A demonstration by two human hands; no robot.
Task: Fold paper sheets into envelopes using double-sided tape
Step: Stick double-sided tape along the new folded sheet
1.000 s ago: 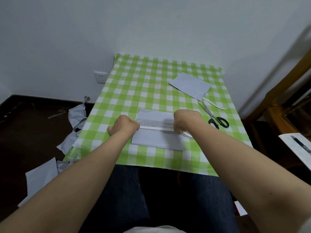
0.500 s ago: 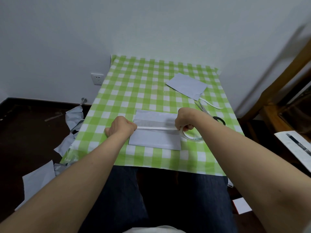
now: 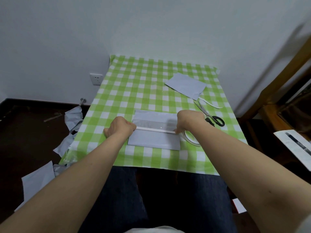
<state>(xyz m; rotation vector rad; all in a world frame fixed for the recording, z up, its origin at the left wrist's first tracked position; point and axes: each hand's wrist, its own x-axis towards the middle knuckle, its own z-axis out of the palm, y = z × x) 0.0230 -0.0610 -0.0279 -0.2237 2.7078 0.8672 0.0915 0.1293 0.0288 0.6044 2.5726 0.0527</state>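
A folded pale sheet (image 3: 154,140) lies on the green checked table (image 3: 134,91) in front of me. A white strip of double-sided tape (image 3: 155,130) runs across its middle from left to right. My left hand (image 3: 120,126) pinches the strip's left end at the sheet's left edge. My right hand (image 3: 189,120) holds the strip down at the sheet's right edge, fingers curled. The tape roll (image 3: 191,138) lies on the cloth just below and right of that hand, the strip still joined to it.
A second folded sheet (image 3: 186,85) lies at the back right, with black-handled scissors (image 3: 210,115) and a curled backing strip (image 3: 211,104) near it. Crumpled paper scraps (image 3: 72,120) lie on the dark floor at left. Wooden furniture (image 3: 276,91) stands at right.
My right hand has pulled the tape roll rightwards past the sheet's right edge, so the strip spans the whole sheet. My left hand stays at the left end.
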